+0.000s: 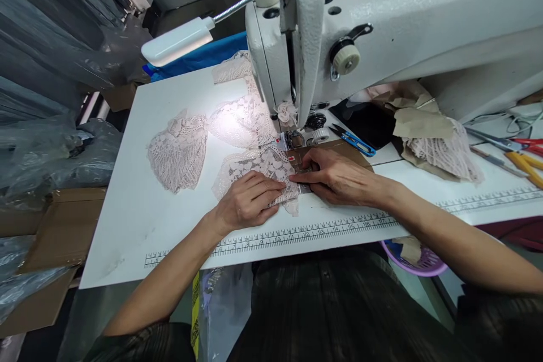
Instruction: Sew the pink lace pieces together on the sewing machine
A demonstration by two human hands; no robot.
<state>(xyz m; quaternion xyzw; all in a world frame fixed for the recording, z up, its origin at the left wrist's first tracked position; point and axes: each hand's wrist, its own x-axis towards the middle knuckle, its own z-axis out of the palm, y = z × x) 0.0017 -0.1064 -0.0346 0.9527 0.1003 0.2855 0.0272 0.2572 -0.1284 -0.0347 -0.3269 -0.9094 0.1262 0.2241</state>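
Note:
A pale pink lace piece (258,167) lies on the white sewing table (127,226), running under the presser foot (296,138) of the white sewing machine (382,22). My left hand (248,201) lies flat on the near end of the lace, fingers stretched toward the foot. My right hand (335,175) rests just right of the needle area, fingertips pressed on the lace edge beside the foot. The two hands almost touch.
More lace pieces (180,150) lie to the left under the lamp (176,42). Blue thread snips (354,140) lie right of the foot. Beige fabric and lace (441,147), plus scissors (526,144), sit at right. A purple basket (418,263) hangs below the table edge.

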